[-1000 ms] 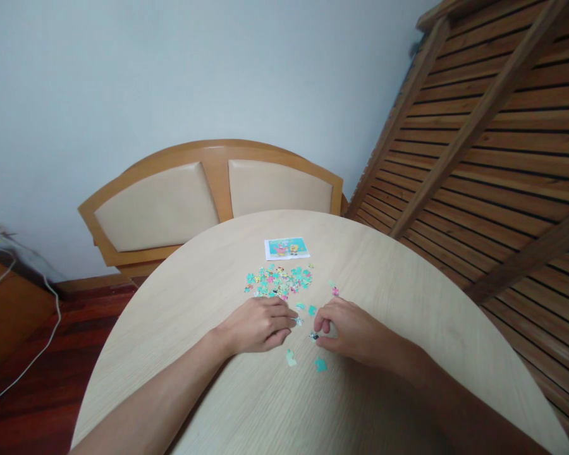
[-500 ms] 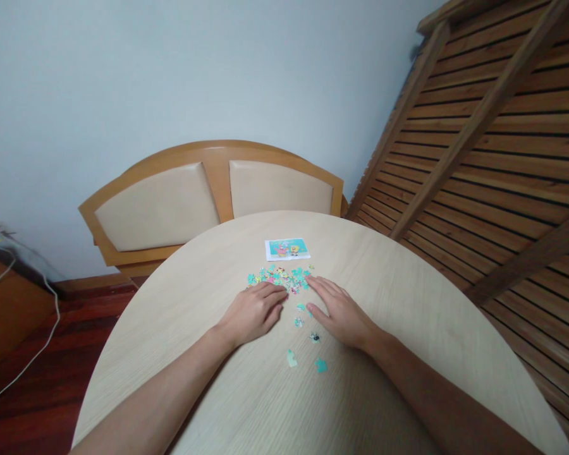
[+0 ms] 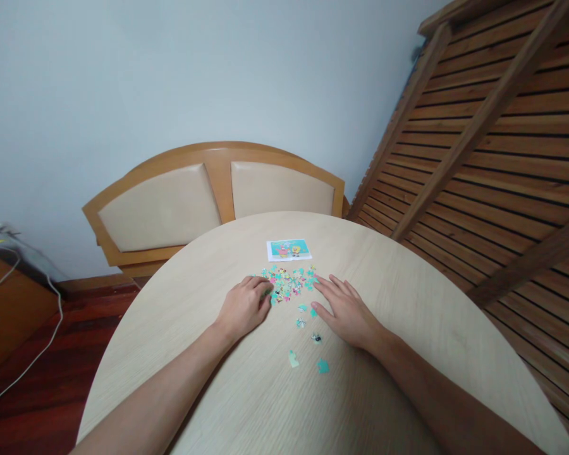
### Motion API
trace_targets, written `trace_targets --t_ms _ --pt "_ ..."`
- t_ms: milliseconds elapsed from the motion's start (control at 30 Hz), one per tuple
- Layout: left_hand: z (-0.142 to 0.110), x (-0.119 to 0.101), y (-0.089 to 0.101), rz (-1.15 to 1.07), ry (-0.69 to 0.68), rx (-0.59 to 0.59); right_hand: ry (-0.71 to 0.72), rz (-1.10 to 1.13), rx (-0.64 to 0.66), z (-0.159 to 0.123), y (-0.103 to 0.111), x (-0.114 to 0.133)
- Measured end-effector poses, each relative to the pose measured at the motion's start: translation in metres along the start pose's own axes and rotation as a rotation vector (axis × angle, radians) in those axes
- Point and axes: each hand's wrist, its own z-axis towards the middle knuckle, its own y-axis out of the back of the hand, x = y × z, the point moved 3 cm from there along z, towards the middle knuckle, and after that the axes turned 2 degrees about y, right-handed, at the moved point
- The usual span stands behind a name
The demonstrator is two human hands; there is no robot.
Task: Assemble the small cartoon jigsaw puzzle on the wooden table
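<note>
A heap of small turquoise, pink and yellow puzzle pieces [image 3: 290,282] lies on the round pale wooden table [image 3: 408,297]. My left hand [image 3: 244,306] rests on the heap's left edge, fingers slightly curled over the pieces, holding nothing. My right hand [image 3: 347,311] lies flat with fingers stretched, touching the heap's right side. Between and below the hands sit several loose pieces: one mixed piece [image 3: 301,323], a dark one [image 3: 316,338], and two turquoise ones [image 3: 293,359] [image 3: 323,366]. Beyond the heap lies a small picture card [image 3: 288,249].
A wooden bench back with two beige cushions [image 3: 208,202] stands behind the table against a pale wall. A slatted wooden frame [image 3: 493,145] leans at the right. At the left are red wooden floor, a white cable [image 3: 33,354] and a box edge.
Both hands left the loose pieces near me, opened out and moved to the heap. In the last half second the left hand slid left and the heap was pushed closer together.
</note>
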Motion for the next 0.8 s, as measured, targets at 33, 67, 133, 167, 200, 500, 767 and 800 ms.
trace_targets --t_ms 33,67,133,167,200,500,767,800 --pt "0.0 -0.001 0.0 -0.008 -0.005 -0.001 -0.013 -0.007 -0.007 0.0 0.0 0.0" --pt "0.0 -0.002 0.0 -0.016 -0.012 -0.004 -0.028 -0.014 -0.014 0.0 0.0 -0.001" --pt "0.0 -0.004 -0.002 -0.027 -0.021 -0.012 -0.053 -0.019 -0.03 0.001 -0.001 -0.002" --pt "0.001 -0.005 -0.002 -0.03 -0.017 -0.016 -0.06 -0.015 -0.039 0.001 -0.001 -0.003" --pt "0.001 -0.006 -0.003 -0.03 -0.008 -0.02 -0.06 -0.006 -0.049 0.002 0.0 -0.003" --pt "0.002 0.002 0.002 0.064 0.166 -0.018 -0.113 -0.007 -0.078 0.054 0.02 0.017" --pt "-0.001 0.012 0.003 0.072 0.235 -0.022 -0.207 -0.043 -0.093 0.092 0.005 0.025" --pt "-0.001 0.013 0.003 0.068 0.233 -0.028 -0.21 -0.041 -0.094 0.092 0.005 0.024"
